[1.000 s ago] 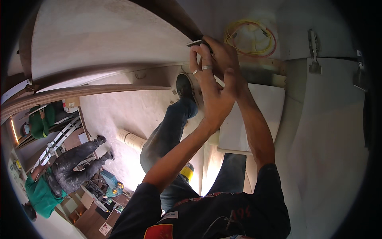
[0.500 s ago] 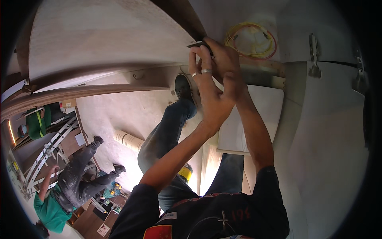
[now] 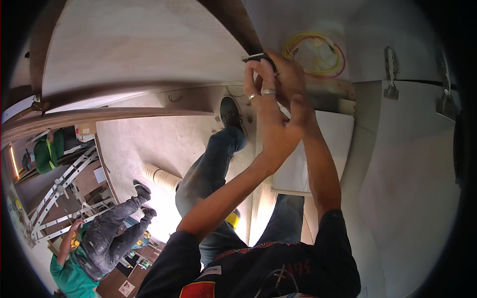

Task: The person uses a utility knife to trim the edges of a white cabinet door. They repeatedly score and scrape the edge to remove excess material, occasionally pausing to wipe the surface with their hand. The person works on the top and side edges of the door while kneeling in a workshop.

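My left hand [image 3: 276,116], with a ring on each of two fingers, reaches up in front of my chest. Its curled fingertips press against the underside of a small flat dark piece with a pale edge [image 3: 260,58]; I cannot make out its kind. Just beyond and to the right, my right hand [image 3: 289,74] is closed around the right end of that same piece, its fingers partly hidden behind my left hand. The piece sits by the corner where a large pale panel [image 3: 144,44] with dark edging meets a grey-white wall.
A coiled yellow and red cable [image 3: 343,62] lies beyond my right hand. Cabinet doors with metal hinges [image 3: 391,74] stand to the right, a white board [image 3: 323,129] below my right forearm. At left are a cardboard-coloured roll [image 3: 161,175], a ladder [image 3: 59,188] and two people in green [image 3: 74,273].
Both my hands have shifted slightly right with the dark piece, which now shows more of its face. At lower left, a person in green has moved, legs and arm changing position.
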Motion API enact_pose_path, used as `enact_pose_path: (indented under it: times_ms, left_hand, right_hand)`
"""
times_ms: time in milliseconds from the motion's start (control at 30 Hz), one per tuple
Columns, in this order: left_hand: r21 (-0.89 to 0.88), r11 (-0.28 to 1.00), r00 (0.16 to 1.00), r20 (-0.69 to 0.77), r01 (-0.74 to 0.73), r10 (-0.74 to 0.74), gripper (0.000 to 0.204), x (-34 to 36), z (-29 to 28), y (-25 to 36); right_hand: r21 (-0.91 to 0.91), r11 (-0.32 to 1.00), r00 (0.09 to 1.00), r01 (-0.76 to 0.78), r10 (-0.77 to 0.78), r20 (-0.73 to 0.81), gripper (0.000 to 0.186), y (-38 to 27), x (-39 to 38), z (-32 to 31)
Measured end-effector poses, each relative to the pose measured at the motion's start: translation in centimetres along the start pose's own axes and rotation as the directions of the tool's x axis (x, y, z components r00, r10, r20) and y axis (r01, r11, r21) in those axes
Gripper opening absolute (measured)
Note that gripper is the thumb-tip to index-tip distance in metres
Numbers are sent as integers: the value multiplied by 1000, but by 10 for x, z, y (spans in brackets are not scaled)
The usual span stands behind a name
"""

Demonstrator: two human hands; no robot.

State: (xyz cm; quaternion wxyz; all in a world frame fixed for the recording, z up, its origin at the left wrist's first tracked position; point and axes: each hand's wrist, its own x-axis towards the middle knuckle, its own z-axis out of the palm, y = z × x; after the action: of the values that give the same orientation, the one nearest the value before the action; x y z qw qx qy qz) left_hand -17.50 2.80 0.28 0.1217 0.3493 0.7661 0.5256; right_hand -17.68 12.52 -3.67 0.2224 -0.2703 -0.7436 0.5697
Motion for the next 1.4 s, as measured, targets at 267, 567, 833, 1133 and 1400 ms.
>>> enact_pose_path:
  times_ms: [267,567,833,1133,1400]
  left_hand:
    - [-18,1000,999,-31,-10,9,72,2,-2,-6]
    - [-54,998,999,-28,-45,43,68,-4,-4,-12]
    - [-236,968,994,-48,82,-96,70,0,-17,-27]
    - [-354,900,931,-164,254,-327,94,21,35,27]
    - [-467,860,892,-269,208,-363,95,18,50,34]
  right_hand:
    - [-19,997,997,70,-70,-40,32,-2,3,5]
    - [-151,972,973,182,-201,-118,29,-9,-3,0]
    - [309,935,932,-176,259,-253,33,25,-60,-28]
    - [-9,986,916,-168,153,-370,34,66,-110,-6]
    - [352,833,832,-426,514,-210,37,73,-141,-7]
